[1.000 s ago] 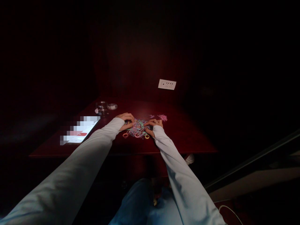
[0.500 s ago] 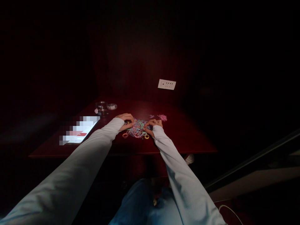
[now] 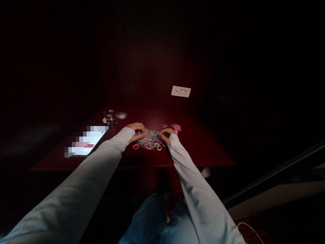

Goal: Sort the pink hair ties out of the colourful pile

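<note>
A loose pile of small coloured bands (image 3: 151,138) lies on the dark red table (image 3: 203,149), with a few thicker rings along its near edge, among them a yellow one (image 3: 159,148). My left hand (image 3: 137,130) rests at the left side of the pile, its fingers curled and thumb near the fingertips. On the right side, my right hand (image 3: 169,134) has thumb and fingertips brought together at the pile's edge. What either hand pinches is too small to make out. A small heap of pink bands (image 3: 176,127) lies just beyond my right hand.
To the left lies a lit phone or tablet (image 3: 88,144), partly pixelated. Behind it stand a clear round jar (image 3: 110,117) and its clear lid (image 3: 122,116). A tiny purple cluster (image 3: 164,126) lies beyond the pile. A white socket (image 3: 181,91) is on the wall.
My right hand has moved slightly right, away from the middle of the pile, uncovering a green ring at the near right edge. My left hand has hardly moved.
</note>
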